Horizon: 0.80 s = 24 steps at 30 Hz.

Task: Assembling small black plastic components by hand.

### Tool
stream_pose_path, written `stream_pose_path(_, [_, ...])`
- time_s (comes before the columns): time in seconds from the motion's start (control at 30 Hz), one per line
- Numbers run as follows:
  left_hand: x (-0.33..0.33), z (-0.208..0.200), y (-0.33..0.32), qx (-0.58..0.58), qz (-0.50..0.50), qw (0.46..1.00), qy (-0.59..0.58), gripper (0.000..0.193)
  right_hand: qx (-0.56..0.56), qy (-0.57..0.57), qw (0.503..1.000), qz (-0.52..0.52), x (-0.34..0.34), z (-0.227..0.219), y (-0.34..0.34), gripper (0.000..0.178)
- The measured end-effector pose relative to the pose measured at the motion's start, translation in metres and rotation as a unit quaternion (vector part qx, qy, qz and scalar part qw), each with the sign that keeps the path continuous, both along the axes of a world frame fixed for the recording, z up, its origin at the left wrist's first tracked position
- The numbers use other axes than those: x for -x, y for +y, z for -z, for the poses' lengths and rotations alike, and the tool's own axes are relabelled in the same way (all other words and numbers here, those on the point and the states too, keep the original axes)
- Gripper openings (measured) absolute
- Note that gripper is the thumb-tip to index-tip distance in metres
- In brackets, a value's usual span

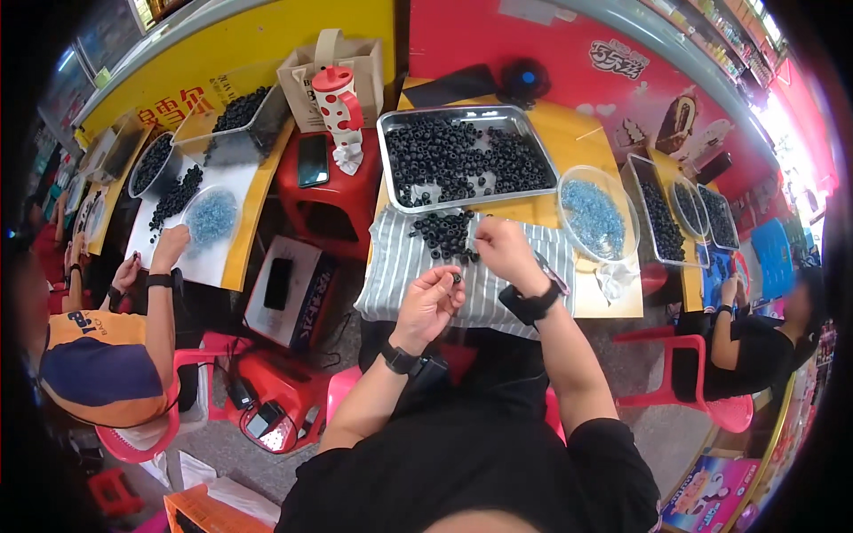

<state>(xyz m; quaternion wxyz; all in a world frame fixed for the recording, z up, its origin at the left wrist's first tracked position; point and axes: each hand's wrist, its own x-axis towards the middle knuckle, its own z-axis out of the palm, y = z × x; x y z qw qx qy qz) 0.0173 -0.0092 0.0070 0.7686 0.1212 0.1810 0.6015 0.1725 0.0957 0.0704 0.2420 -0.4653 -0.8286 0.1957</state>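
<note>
My left hand (428, 306) is closed in a pinch over a striped grey-and-white cloth (391, 275). Between its thumb and fingertips sits a small black ring-shaped piece (458, 278). Just right of it, my right hand (508, 253) has its fingers curled together at the edge of a loose pile of black ring-shaped pieces (440, 235) on the cloth; whatever it pinches is hidden. Behind the pile stands a metal tray (471, 206) holding many more black pieces. To the right is a round clear tub (633, 213) of small translucent blue pieces (593, 218).
A crumpled tissue (616, 282) lies before the tub. On a red stool (324, 209) at left are a phone (313, 160) and a spotted cup (338, 102). People work at side tables with similar pieces: one in an orange-and-navy shirt (107, 355), another in black (755, 346).
</note>
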Motion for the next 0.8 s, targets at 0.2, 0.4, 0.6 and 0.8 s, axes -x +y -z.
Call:
stream_pose_path(0.2, [-0.001,-0.001,-0.001,-0.015,0.009,0.999,0.035,0.018,0.235,0.372,0.898,-0.022,-0.019,0.004,-0.067,0.009])
stream_pose_path(0.4, [-0.004,0.001,-0.001,-0.041,0.027,0.995,0.086,0.017,0.227,0.423,0.877,-0.013,-0.014,0.008,-0.09,0.007])
stream_pose_path(0.6, [-0.005,0.006,-0.001,-0.042,0.025,0.992,0.118,0.018,0.134,0.397,0.906,-0.053,-0.01,0.013,-0.091,0.009])
stream_pose_path(0.8, [-0.004,0.011,-0.002,-0.046,0.028,0.99,0.133,0.02,0.127,0.391,0.91,-0.048,-0.013,0.015,-0.091,0.011])
